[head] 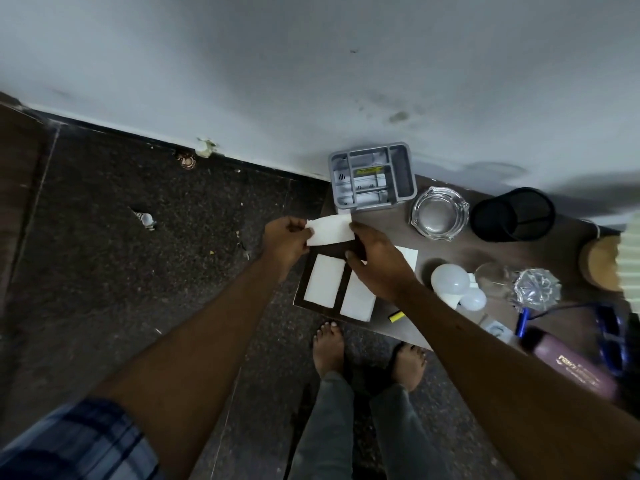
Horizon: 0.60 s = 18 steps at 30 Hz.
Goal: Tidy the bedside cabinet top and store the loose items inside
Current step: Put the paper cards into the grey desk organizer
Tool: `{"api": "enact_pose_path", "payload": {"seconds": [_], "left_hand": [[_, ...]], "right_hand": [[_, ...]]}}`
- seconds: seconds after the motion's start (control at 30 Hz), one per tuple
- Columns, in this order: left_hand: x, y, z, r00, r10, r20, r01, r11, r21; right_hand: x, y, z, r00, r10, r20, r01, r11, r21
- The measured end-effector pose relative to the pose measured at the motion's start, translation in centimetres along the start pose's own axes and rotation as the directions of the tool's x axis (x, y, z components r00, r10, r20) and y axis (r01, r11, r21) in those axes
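White paper slip [329, 230] pinched at both ends, left hand [285, 239] and right hand [379, 263], above cabinet top [440, 251] left end. Right hand hides part of folded papers [325, 282] below. Far-right items blurred, cut off.

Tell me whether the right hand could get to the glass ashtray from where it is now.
Probably yes. The right hand holds one end of a white paper together with the left hand, so it must let go first. The bare cabinet top between it and the glass ashtray looks unobstructed.
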<state>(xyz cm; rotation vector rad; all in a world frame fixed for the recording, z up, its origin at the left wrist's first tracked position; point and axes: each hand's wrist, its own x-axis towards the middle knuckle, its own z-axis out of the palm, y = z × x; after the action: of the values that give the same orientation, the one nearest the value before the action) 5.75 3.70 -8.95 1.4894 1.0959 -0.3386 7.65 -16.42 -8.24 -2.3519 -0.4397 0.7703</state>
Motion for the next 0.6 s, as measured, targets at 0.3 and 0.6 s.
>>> {"api": "enact_pose_path", "payload": {"seconds": [0.3,0.6], "left_hand": [[-4.2,-1.0,-0.1,0.988,-0.095,0.118,0.109,0.987,-0.118],[-8.7,-1.2,3.4,0.961,-0.138,0.238,0.239,0.848,-0.474]], "right_hand": [[-3.0,-0.8,-1.2,0.969,0.229,-0.094,-0.159,0.866,0.474],[-4.1,-1.9,-2.4,0.879,0.475,0.029,-0.262,0.432,0.863]]}}
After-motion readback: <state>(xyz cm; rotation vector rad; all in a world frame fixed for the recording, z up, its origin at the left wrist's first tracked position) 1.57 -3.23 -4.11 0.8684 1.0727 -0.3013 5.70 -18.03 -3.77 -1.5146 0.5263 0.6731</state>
